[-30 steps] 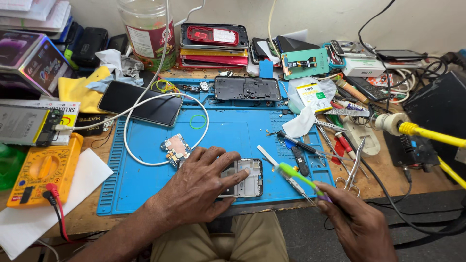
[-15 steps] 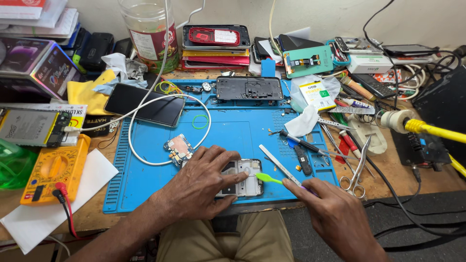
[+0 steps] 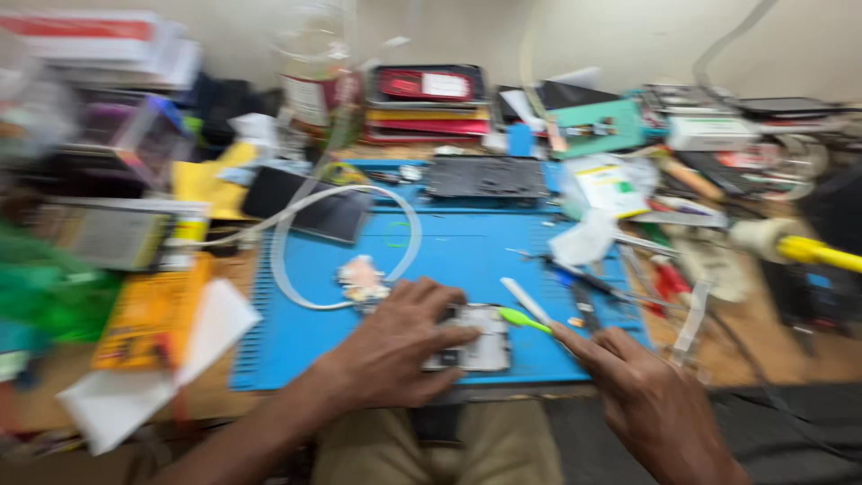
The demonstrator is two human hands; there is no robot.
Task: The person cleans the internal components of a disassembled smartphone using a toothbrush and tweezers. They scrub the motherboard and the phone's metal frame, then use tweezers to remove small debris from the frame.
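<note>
Blurrily, left hand (image 3: 395, 346) presses phone frame (image 3: 476, 346) — right hand (image 3: 651, 404) apparently pinches green tool (image 3: 521, 319).

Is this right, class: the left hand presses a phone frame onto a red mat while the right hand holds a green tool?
Not quite. The head view shows a blue mat, not red. The left hand does press the phone frame, and the right hand holds the green tool.

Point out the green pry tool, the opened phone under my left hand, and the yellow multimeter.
green pry tool (image 3: 519, 319), head view, on its flat green tip.
opened phone (image 3: 485, 346), head view, on its uncovered right part.
yellow multimeter (image 3: 151, 314), head view, on its body's middle.
</note>
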